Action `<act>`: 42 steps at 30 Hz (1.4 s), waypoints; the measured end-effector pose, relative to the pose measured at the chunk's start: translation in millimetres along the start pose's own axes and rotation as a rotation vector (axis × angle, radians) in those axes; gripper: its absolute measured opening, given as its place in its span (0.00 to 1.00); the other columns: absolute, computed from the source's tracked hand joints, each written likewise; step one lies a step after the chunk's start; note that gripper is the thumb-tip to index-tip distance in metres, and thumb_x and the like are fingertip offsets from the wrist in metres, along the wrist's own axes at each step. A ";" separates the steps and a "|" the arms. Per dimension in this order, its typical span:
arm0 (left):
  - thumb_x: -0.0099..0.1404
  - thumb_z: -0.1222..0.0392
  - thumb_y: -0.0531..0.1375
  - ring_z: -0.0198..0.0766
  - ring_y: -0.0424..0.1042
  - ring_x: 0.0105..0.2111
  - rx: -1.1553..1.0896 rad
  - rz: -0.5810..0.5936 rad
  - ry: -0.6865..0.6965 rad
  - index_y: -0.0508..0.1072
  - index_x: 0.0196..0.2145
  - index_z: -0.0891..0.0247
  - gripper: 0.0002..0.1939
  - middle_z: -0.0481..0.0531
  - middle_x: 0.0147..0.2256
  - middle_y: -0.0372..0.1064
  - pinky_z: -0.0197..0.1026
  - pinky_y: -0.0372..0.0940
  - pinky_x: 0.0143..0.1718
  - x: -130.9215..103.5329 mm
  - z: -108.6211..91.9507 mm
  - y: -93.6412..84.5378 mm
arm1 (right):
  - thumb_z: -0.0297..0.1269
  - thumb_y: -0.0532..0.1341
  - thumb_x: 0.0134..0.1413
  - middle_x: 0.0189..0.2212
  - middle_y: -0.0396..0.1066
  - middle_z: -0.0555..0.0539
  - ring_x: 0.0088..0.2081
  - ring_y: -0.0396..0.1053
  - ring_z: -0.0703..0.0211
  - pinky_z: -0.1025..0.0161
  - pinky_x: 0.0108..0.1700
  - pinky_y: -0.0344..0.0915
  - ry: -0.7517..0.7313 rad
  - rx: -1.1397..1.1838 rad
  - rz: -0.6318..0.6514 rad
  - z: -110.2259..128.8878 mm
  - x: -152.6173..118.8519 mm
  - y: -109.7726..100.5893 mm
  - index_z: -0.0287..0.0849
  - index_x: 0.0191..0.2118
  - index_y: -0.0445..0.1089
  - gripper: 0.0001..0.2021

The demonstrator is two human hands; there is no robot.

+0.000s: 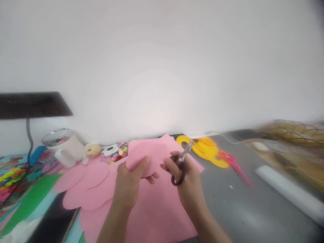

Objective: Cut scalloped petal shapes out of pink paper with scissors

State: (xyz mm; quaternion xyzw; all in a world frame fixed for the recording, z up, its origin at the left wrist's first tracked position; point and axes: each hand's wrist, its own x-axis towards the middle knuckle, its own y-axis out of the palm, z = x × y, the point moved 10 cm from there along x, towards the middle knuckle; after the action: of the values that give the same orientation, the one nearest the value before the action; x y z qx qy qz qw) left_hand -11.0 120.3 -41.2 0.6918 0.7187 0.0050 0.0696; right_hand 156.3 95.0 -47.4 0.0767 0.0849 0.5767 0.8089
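My left hand (136, 172) pinches a piece of pink paper (138, 152) with a rounded lower edge, thumb on top and fingers beneath. In my right hand (188, 180) is a pair of scissors (181, 168) with dark handles, the blades pointing up and away from the paper. The blades are apart from the pink piece. Below both hands lie larger pink sheets (159, 209). Several pink paper circles (95, 190) overlap one another to the left of my left hand.
Yellow paper shapes (206, 150) and pink scissors (235, 165) lie right of the sheets on the grey table (243, 209). A white roll (288, 190) rests farther right. At the back left are a white mug (68, 152), colourful beads (120, 153) and a dark cable (29, 141).
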 end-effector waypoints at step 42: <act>0.47 0.62 0.66 0.29 0.58 0.12 0.178 -0.441 0.028 0.62 0.08 0.62 0.19 0.41 0.08 0.57 0.33 0.55 0.16 -29.8 -21.4 -20.4 | 0.50 0.72 0.37 0.22 0.61 0.53 0.25 0.55 0.65 0.67 0.26 0.53 0.153 -0.015 0.557 -11.8 -21.3 53.6 0.40 0.28 0.63 0.22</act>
State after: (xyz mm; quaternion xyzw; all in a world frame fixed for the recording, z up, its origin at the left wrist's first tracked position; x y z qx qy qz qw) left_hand -32.6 91.7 -19.4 0.5215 0.8509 -0.0641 -0.0021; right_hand 97.5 92.6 -46.0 0.0474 0.1172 0.7813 0.6112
